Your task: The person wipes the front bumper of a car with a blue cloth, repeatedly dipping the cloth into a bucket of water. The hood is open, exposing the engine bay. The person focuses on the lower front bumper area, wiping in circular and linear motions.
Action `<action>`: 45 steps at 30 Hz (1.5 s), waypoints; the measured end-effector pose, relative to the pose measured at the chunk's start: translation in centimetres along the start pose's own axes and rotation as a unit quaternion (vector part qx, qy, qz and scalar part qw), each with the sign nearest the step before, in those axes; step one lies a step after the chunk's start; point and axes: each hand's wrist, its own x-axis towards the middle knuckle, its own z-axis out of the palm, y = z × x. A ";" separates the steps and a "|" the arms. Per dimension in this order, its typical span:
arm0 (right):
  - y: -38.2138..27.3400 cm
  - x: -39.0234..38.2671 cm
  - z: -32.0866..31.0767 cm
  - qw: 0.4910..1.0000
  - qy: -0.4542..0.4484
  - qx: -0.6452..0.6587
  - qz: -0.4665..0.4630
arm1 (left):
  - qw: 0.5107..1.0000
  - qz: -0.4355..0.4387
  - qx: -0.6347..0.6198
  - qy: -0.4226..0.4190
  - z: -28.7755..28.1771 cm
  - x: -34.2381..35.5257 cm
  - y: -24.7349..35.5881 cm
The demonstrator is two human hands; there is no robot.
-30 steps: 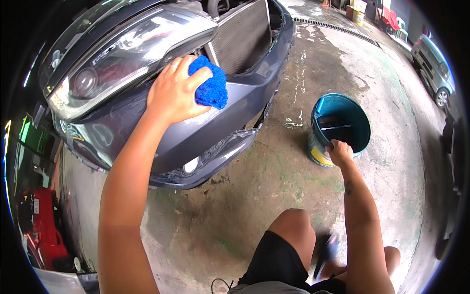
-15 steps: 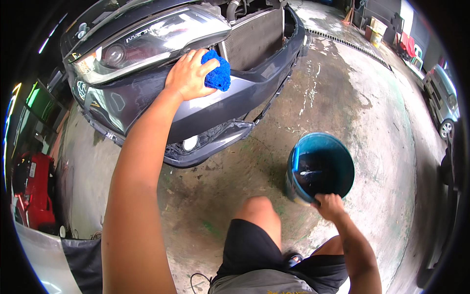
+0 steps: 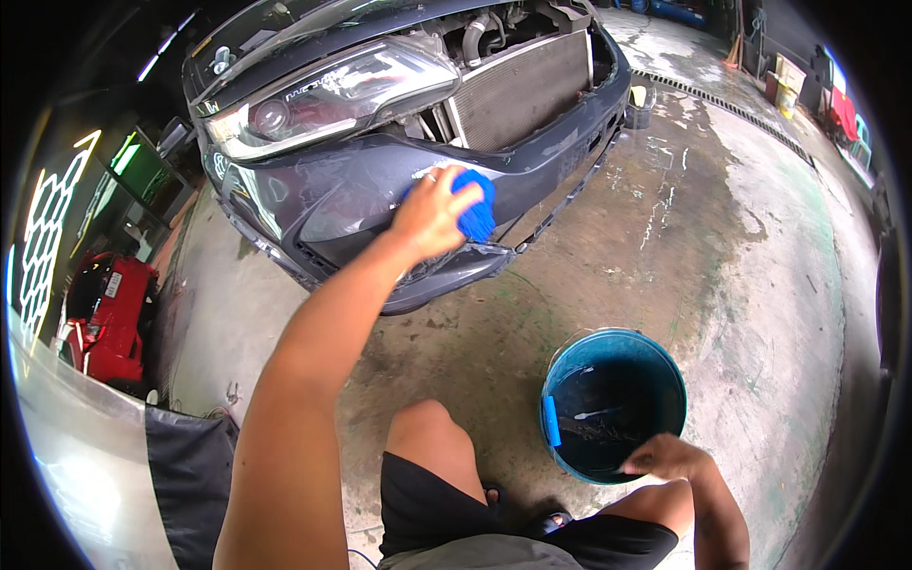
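My left hand point(image 3: 437, 215) grips a bunched blue cloth point(image 3: 477, 205), pressed to the front of the dark grey car bumper point(image 3: 347, 204). The cloth sits below the open front of the car, above the bumper's lower grille edge. My right hand point(image 3: 665, 458) is at the near rim of a teal bucket point(image 3: 676, 372) on the floor. Its fingers are drawn together, reaching just inside; whatever they hold, if anything, I cannot make out. Dark liquid lies in the bucket, and a blue grip point(image 3: 552, 421) hangs on its handle.
Above the bumper are a headlight point(image 3: 332, 100) and an exposed radiator point(image 3: 522, 95). The concrete floor point(image 3: 750, 370) has wet patches and a drain grate point(image 3: 722, 106). A red car point(image 3: 114, 313) stands at the left. My knees are close behind the bucket.
My left hand has moved the cloth down the bumper from beneath the headlight. The view has shifted, and the bucket now appears nearer, with my right hand still by its near rim.
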 end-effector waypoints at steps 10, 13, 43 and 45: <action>11.2 21.6 1.3 0.952 0.198 -0.218 0.082 | 0.896 0.130 -0.314 -0.285 10.3 -8.6 32.5; 21.0 24.2 3.3 0.959 0.203 -0.198 -0.001 | 0.842 0.134 -0.244 -0.461 14.5 -7.9 38.7; 13.8 24.5 1.2 0.968 0.245 -0.007 0.053 | 0.646 0.111 0.049 -0.753 32.5 -15.5 46.1; 12.9 23.7 -0.5 0.966 0.255 -0.002 0.038 | 0.655 0.112 0.060 -0.745 32.6 -14.9 46.0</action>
